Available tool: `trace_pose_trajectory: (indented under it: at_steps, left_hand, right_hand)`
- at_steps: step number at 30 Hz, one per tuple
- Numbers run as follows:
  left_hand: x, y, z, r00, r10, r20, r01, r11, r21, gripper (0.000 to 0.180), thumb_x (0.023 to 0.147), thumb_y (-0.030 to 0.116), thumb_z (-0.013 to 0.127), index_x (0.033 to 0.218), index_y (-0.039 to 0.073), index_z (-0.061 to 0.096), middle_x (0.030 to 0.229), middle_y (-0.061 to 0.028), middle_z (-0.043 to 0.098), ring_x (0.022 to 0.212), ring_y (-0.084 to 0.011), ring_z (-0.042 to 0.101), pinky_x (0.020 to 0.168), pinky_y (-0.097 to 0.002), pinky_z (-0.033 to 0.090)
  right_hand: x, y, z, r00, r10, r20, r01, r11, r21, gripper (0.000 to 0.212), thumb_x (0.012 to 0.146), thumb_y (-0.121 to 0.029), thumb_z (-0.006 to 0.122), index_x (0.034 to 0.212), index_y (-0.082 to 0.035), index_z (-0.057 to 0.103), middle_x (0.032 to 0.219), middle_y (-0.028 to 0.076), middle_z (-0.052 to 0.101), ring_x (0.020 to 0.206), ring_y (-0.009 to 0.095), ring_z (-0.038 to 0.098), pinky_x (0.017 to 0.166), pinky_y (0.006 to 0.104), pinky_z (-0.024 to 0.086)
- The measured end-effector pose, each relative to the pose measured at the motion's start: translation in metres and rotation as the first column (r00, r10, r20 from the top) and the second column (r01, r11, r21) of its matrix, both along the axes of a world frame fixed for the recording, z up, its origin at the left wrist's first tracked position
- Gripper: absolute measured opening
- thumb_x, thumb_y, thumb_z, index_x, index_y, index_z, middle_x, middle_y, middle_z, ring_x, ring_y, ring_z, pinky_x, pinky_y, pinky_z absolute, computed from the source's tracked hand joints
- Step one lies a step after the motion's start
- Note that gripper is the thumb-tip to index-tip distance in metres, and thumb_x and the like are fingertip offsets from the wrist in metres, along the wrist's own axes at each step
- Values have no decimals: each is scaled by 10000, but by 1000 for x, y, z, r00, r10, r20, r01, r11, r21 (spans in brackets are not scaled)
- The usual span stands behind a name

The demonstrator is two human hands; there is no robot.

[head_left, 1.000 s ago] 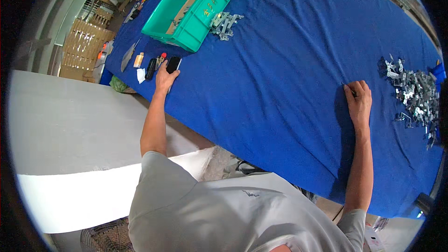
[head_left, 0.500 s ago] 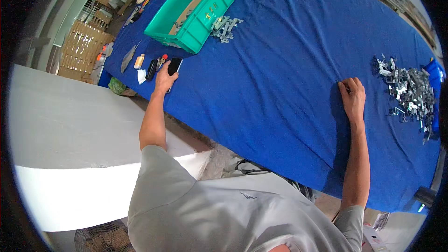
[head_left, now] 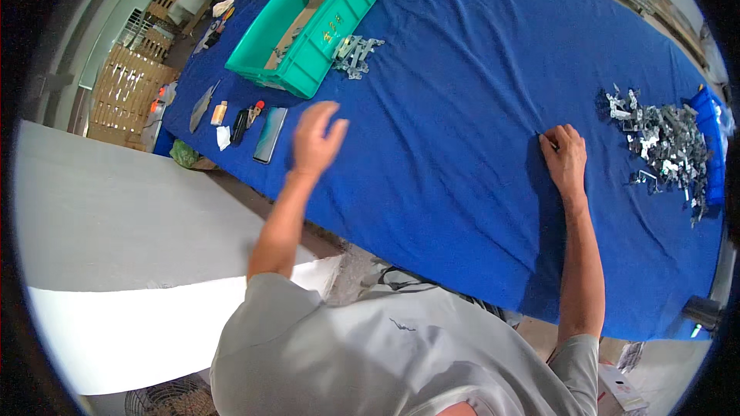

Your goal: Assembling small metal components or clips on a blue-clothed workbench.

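My left hand (head_left: 314, 140) is over the blue cloth with fingers apart, holding nothing. Just left of it a smartphone (head_left: 270, 135) lies face up, its screen lit pale. My right hand (head_left: 566, 156) rests on the right half of the cloth, fingers pinched together. A small dark bit shows at those fingertips, too small to name. Farther right lies a heap of small silvery metal parts (head_left: 667, 142). A smaller group of metal brackets (head_left: 357, 57) lies against the green crate (head_left: 314, 62), beyond my left hand.
Left of the phone lie a black folded tool (head_left: 240, 125), a red-tipped item (head_left: 258, 106), a small orange-and-white bottle (head_left: 219, 113) and a white scrap (head_left: 223, 137). A blue bin (head_left: 715, 142) stands by the heap. A dark cylindrical object (head_left: 701, 309) sits at the near right edge.
My left hand has let go of the phone and moved right, fingers spreading. The phone's screen has gone from dark to lit. My right hand stays pinched at about the same spot.
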State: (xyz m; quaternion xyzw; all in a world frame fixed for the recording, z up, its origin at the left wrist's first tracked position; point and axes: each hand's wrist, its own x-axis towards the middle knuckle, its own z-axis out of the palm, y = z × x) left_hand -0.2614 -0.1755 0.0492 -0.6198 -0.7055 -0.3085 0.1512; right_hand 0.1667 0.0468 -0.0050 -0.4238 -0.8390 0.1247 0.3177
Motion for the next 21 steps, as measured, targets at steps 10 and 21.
trace_pose_trajectory:
  at_steps: [10, 21]
  left_hand:
    - [258, 232, -46, 570, -394, 721, 271, 919, 288, 201, 883, 166, 685, 999, 4, 713, 785, -132, 709, 726, -205, 698, 650, -334, 533]
    - [278, 244, -57, 663, -278, 696, 220, 960, 173, 191, 893, 192, 658, 891, 6, 700, 703, -144, 697, 635, -259, 698, 588, -382, 521]
  right_hand:
    - [-8, 5, 5, 999, 45, -2, -45, 998, 37, 119, 833, -174, 720, 840, -72, 659, 791, 80, 577, 801, 285, 577, 734, 405, 420]
    - [-4, 1, 5, 1000, 27, 1, -27, 1000, -14, 114, 827, -153, 719, 848, -57, 662, 803, 89, 571, 806, 286, 566, 741, 408, 420]
